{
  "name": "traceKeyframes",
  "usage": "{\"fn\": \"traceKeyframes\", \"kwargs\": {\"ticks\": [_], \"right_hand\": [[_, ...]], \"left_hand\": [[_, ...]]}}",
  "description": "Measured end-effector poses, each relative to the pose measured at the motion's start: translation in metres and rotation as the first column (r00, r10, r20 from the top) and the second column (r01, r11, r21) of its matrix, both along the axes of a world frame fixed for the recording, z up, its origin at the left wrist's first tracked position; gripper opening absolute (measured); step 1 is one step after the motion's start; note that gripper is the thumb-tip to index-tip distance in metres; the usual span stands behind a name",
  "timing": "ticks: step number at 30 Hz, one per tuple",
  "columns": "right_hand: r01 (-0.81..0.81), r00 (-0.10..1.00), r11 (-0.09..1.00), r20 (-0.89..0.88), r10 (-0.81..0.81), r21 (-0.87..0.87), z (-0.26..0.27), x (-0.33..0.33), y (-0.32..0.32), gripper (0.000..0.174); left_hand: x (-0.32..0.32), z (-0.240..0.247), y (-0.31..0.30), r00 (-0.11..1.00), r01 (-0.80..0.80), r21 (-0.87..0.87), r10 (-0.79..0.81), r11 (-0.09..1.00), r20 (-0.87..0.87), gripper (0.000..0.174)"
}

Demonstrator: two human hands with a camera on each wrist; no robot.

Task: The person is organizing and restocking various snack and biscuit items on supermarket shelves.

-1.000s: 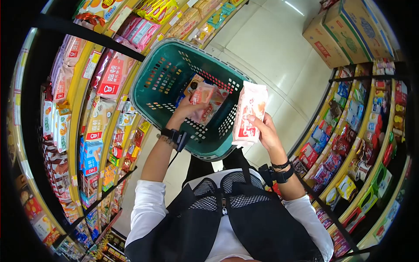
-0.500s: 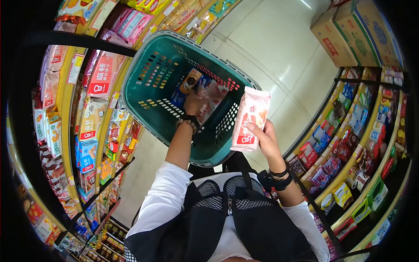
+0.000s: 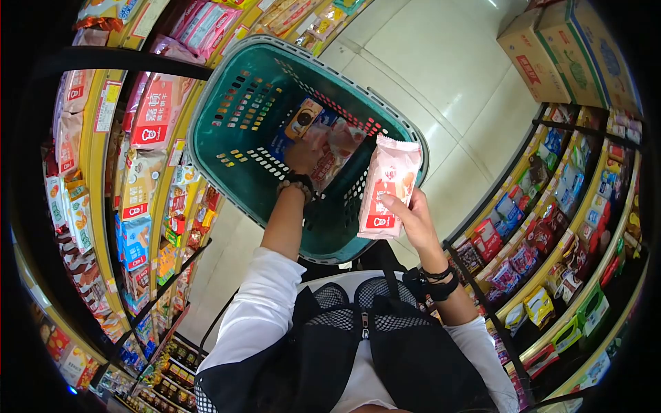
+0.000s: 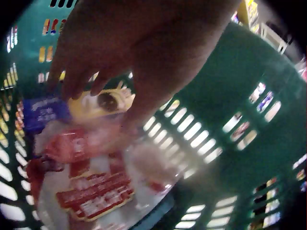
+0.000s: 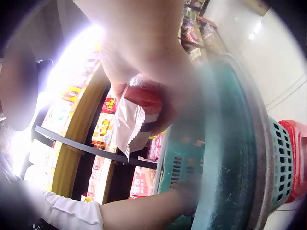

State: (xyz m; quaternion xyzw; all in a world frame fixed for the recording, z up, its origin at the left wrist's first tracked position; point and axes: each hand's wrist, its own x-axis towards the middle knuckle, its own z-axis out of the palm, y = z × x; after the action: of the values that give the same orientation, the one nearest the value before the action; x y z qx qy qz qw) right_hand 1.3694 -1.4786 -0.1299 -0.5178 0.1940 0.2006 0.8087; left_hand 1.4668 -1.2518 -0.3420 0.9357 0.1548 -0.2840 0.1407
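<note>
Down inside the green basket [image 3: 237, 58], the left hand [image 3: 301, 157] is over several packages. The left wrist view shows this hand [image 4: 139, 52] with fingers apart and hanging loosely above a pink-red packet [image 4: 76, 143], a clear packet with red print [image 4: 96, 194], a blue pack [image 4: 45, 112] and a yellow pack [image 4: 105, 103]; whether a fingertip touches them is unclear. The right hand [image 3: 418, 224] grips a pale pink wafer packet [image 3: 391, 180] upright by the basket's right rim, thumb across its front. In the right wrist view, the packet [image 5: 129, 124] shows below that hand [image 5: 144, 57].
Shelves of packaged snacks [image 3: 148, 172] run along the left, and more shelves [image 3: 551, 227] stand on the right. Cardboard boxes [image 3: 564, 58] are stacked at the upper right on the tiled floor [image 3: 441, 76]. A red basket [image 5: 295, 148] shows in the right wrist view.
The left hand has gone deeper into the basket, and the pink packet it held now lies low among the others. The right hand still grips its packet, slightly shifted leftward.
</note>
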Motion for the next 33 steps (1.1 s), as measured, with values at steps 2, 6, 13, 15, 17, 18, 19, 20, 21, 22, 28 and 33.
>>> {"fn": "traceKeyframes", "kwargs": {"ticks": [2,6,13,15,17,18,19,20,21,22,28,33], "right_hand": [[-0.009,1.000,1.000,-0.014,0.009,-0.016,0.001,0.002,0.001,0.034],[-0.023,1.000,0.998,-0.009,0.022,-0.059,0.002,0.007,0.004,0.035],[-0.081,0.984,0.956,0.128,0.121,-0.281,-0.025,0.007,0.024,0.047],[-0.099,0.972,0.944,0.175,0.160,-0.315,-0.030,0.011,0.023,0.052],[-0.116,0.955,0.930,0.217,0.201,-0.349,-0.028,0.014,0.020,0.057],[-0.258,0.941,0.883,0.104,0.321,-0.392,-0.018,0.017,0.016,0.062],[-0.397,0.902,0.817,-0.012,0.432,-0.419,-0.011,0.019,0.013,0.067],[-0.396,0.903,0.818,-0.015,0.429,-0.418,-0.009,0.019,0.009,0.067],[-0.394,0.910,0.828,-0.043,0.413,-0.398,-0.008,0.018,0.006,0.066],[-0.394,0.915,0.838,-0.069,0.399,-0.378,-0.007,0.015,0.004,0.065],[-0.338,0.928,0.851,0.006,0.372,-0.401,-0.004,0.010,0.002,0.052],[-0.329,0.932,0.852,0.004,0.362,-0.407,-0.008,0.016,0.000,0.046]], "left_hand": [[0.010,0.032,-0.009,0.983,0.148,-0.142,-0.129,0.979,0.135,0.048],[0.019,0.098,-0.015,1.000,-0.020,-0.735,0.011,0.678,-0.017,0.047],[-0.038,0.205,-0.042,0.913,-0.310,-0.910,-0.183,0.275,-0.366,0.042],[-0.042,0.195,-0.041,0.893,-0.425,-0.881,-0.062,0.208,-0.445,0.037],[-0.043,0.170,-0.034,0.873,-0.485,-0.864,0.008,0.135,-0.488,0.036],[-0.041,0.167,-0.032,0.844,-0.536,-0.842,0.074,0.058,-0.532,0.035],[-0.043,0.166,-0.032,0.843,-0.534,-0.845,0.095,0.020,-0.530,0.034],[-0.041,0.163,-0.031,0.841,-0.537,-0.844,0.093,0.021,-0.533,0.034],[-0.035,0.159,-0.029,0.819,-0.559,-0.829,0.161,0.002,-0.551,0.032],[-0.028,0.156,-0.026,0.792,-0.578,-0.816,0.230,-0.020,-0.566,0.029],[0.006,0.073,-0.021,0.900,-0.435,-0.845,0.178,0.311,-0.398,0.038],[0.010,0.050,-0.035,0.856,-0.514,-0.739,0.207,0.435,-0.474,0.036]]}}
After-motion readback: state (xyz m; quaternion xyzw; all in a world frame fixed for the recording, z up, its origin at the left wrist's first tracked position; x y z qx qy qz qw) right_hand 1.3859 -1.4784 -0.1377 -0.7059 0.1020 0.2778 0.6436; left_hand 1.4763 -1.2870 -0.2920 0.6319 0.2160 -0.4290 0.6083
